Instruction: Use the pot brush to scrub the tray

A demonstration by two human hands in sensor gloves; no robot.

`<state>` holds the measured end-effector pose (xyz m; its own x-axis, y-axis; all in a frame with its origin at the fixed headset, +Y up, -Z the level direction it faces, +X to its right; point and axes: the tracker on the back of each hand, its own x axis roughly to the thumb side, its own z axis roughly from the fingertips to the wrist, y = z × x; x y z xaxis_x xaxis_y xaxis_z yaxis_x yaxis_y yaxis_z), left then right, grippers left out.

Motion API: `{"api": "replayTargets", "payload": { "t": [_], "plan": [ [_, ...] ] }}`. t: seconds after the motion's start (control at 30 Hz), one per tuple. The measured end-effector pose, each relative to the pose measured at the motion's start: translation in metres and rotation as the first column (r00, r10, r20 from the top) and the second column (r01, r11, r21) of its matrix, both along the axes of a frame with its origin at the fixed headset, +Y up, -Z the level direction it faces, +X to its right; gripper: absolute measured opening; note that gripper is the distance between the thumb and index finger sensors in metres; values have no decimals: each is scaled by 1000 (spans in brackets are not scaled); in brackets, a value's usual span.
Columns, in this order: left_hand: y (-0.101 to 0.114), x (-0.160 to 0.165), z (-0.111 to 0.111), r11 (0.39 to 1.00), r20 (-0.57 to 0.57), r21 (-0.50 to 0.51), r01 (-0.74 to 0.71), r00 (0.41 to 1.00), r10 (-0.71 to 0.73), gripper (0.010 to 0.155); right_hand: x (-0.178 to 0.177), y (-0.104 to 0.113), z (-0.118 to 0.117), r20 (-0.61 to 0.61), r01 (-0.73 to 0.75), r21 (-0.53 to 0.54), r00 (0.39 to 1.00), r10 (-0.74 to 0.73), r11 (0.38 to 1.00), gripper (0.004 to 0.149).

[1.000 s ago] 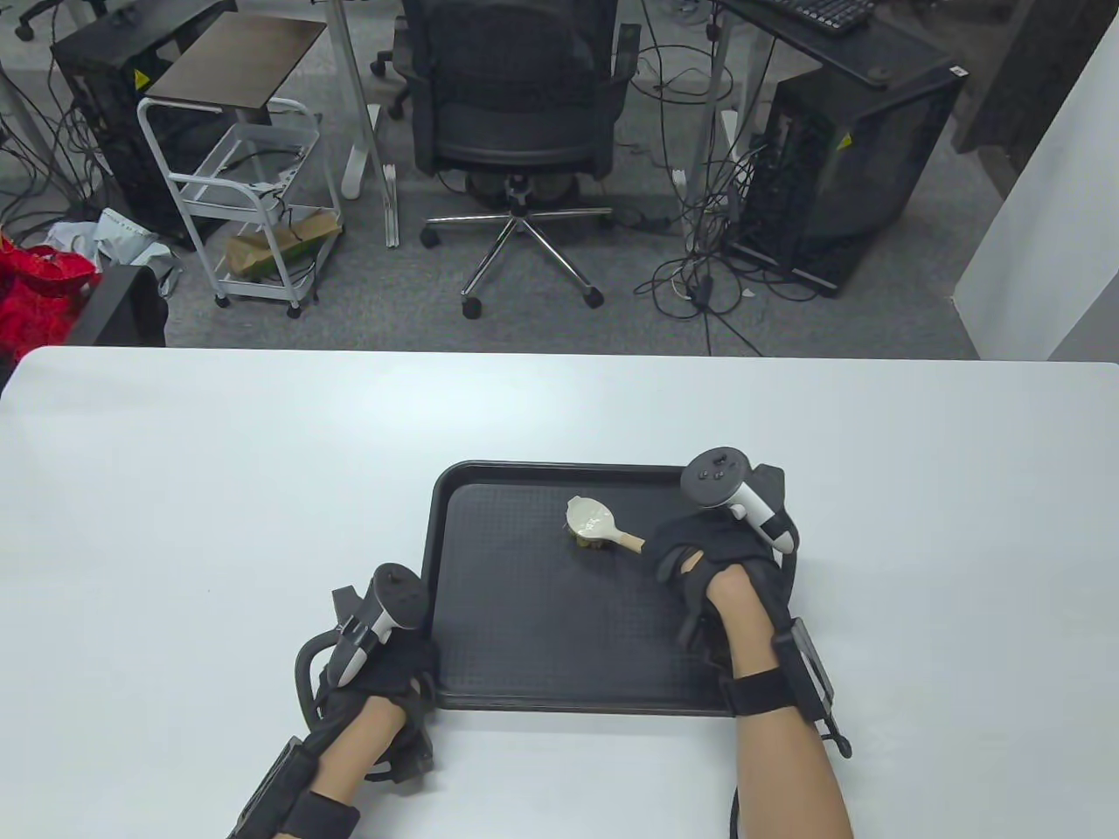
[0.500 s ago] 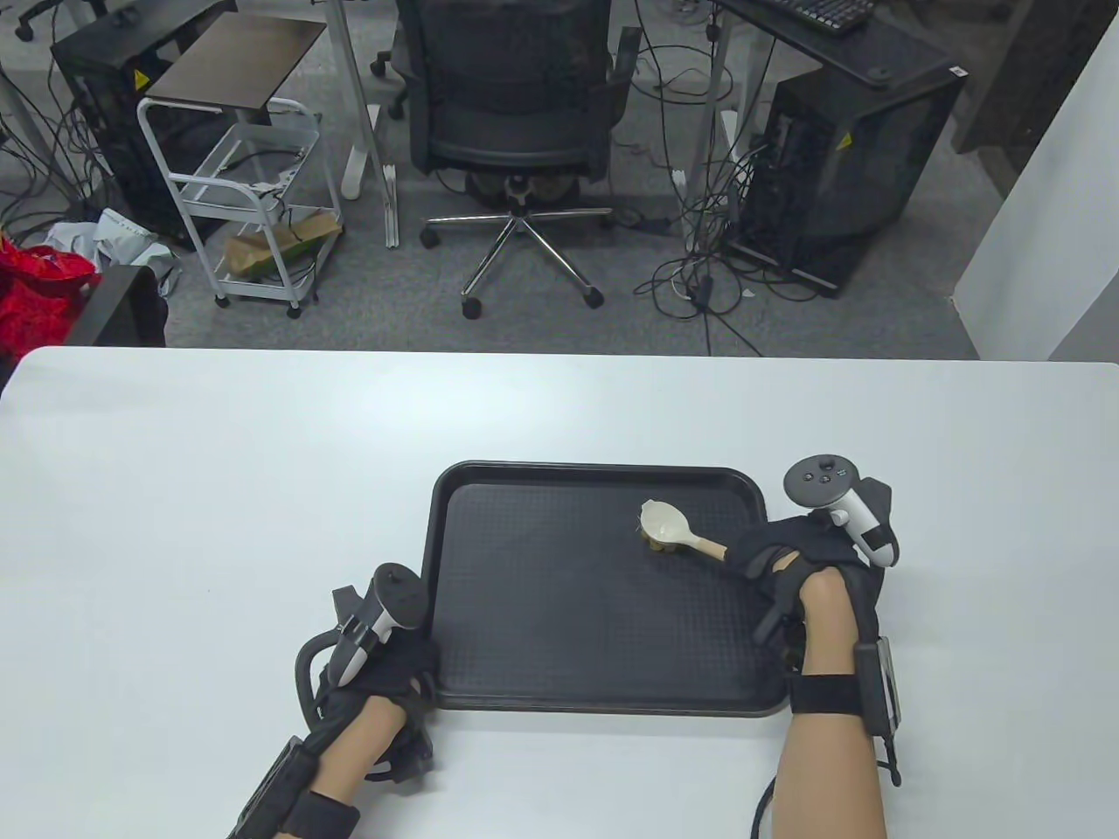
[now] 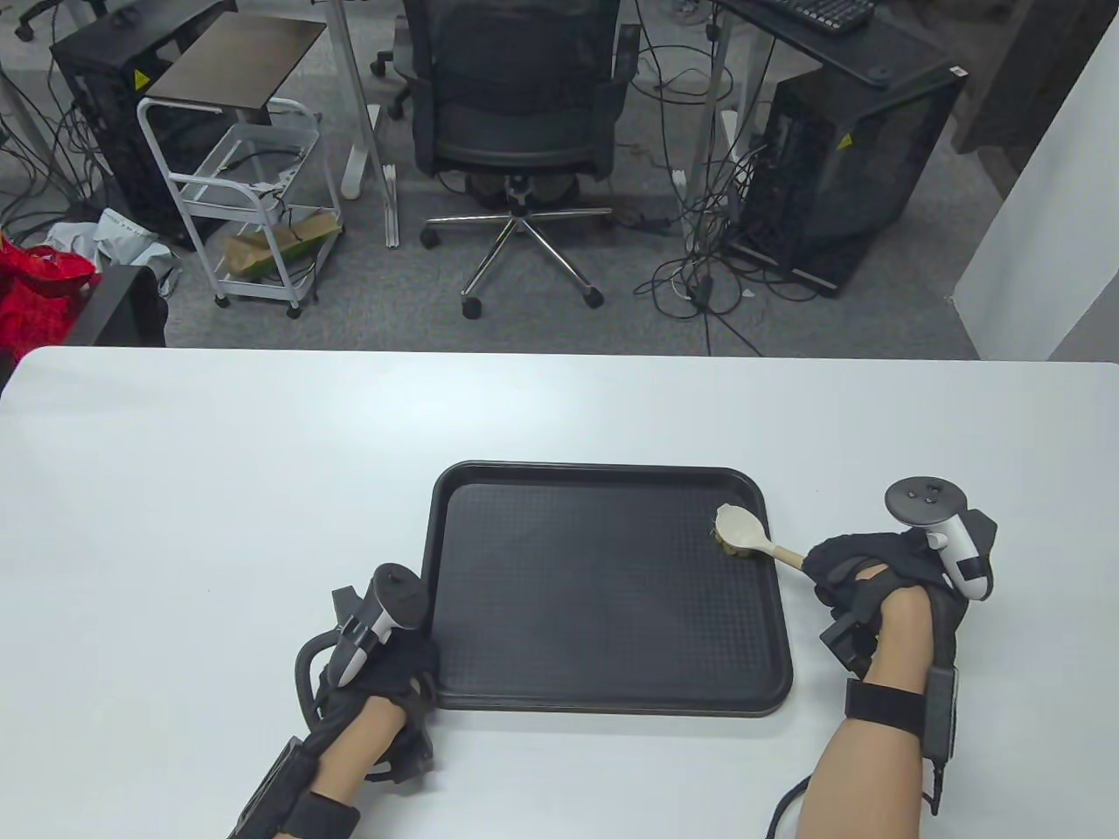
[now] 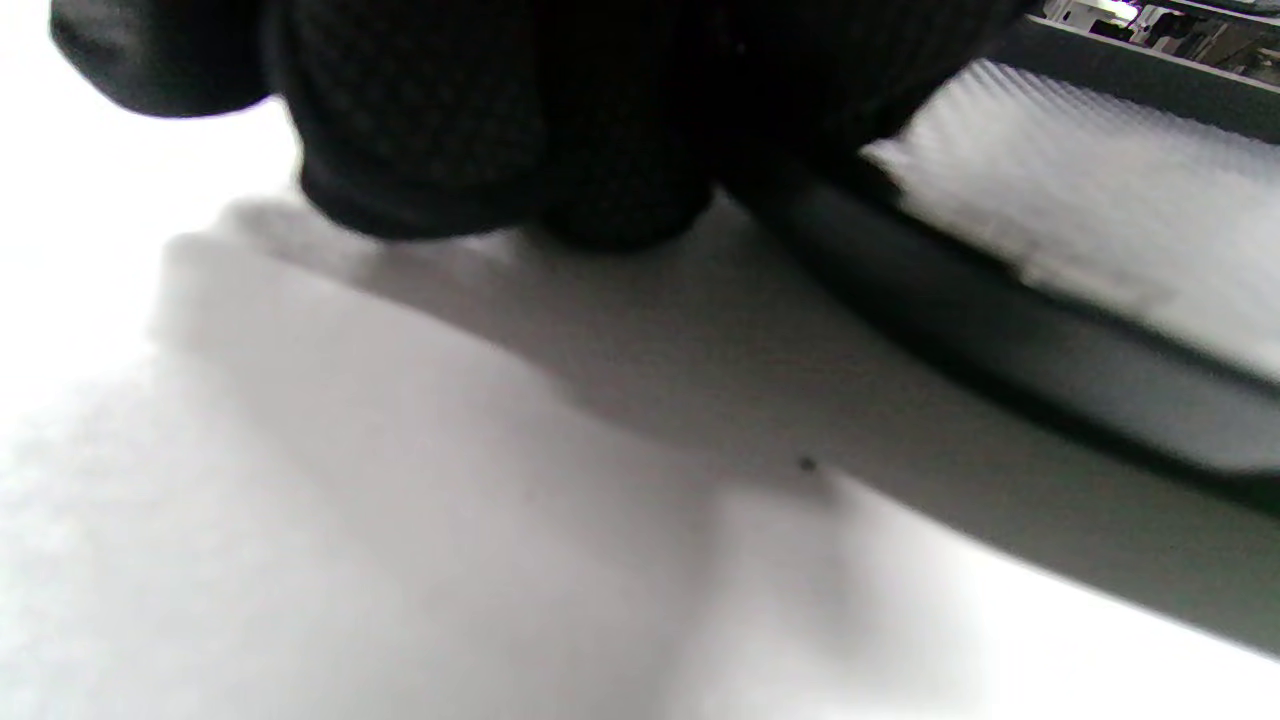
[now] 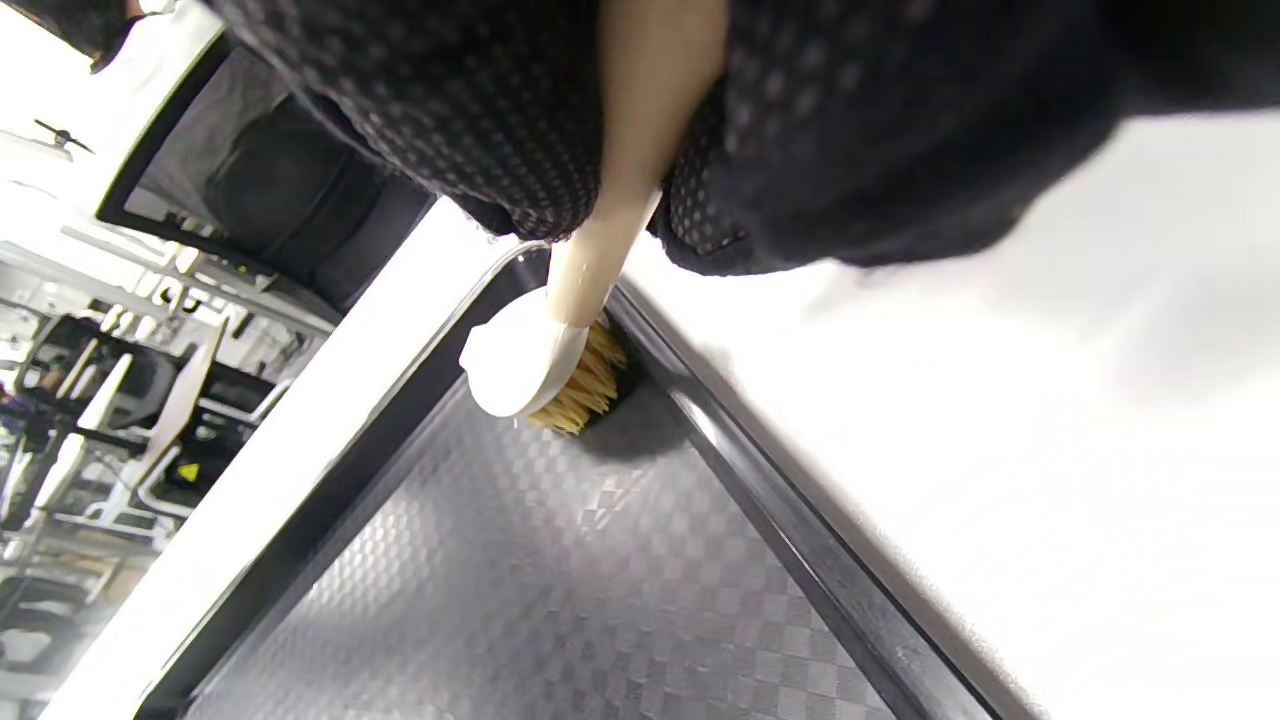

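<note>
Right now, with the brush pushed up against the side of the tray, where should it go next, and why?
Probably back leftward across the tray. The right hand grips the pot brush, bristles down against the right rim near the far corner, so no room remains that way. The left hand steadies the near-left corner.

A white worktop [image 3: 218,489] is filling the lower part of the table view. Beyond its far edge, a black office chair [image 3: 516,105] is standing on grey carpet, with a white wire trolley [image 3: 249,197] sitting to its left and holding a brown paper bag [image 3: 280,245]. Two black computer towers [image 3: 844,175] [image 3: 109,105] are standing at either side, cables [image 3: 699,271] are trailing across the floor, and something red [image 3: 35,301] is lying at the left edge.
</note>
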<state>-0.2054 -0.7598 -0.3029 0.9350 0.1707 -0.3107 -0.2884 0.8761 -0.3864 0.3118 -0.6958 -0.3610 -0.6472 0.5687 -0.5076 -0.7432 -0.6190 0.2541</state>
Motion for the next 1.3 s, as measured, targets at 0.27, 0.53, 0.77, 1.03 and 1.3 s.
{"api": "replayTargets", "payload": {
  "t": [0.27, 0.53, 0.77, 1.03, 1.3],
  "plan": [
    [0, 0, 0, 1000, 1, -1, 1, 1000, -1, 60, -67, 29, -11, -251, 55, 130, 968, -21, 990, 54],
    [0, 0, 0, 1000, 1, 0, 0, 1000, 0, 60, -173, 31, -19, -507, 16, 180, 858, 79, 984, 54],
    [0, 0, 0, 1000, 2, 0, -4, 1000, 4, 60, -242, 10, -19, -606, 35, 232, 787, 116, 972, 53],
    [0, 0, 0, 1000, 6, 1, 2, 1000, -2, 60, -279, -11, -16, -610, 29, 264, 779, 144, 964, 54],
    [0, 0, 0, 1000, 9, 0, 5, 1000, -5, 60, -279, -15, -16, -622, -2, 225, 770, 145, 974, 54]
  ]
}}
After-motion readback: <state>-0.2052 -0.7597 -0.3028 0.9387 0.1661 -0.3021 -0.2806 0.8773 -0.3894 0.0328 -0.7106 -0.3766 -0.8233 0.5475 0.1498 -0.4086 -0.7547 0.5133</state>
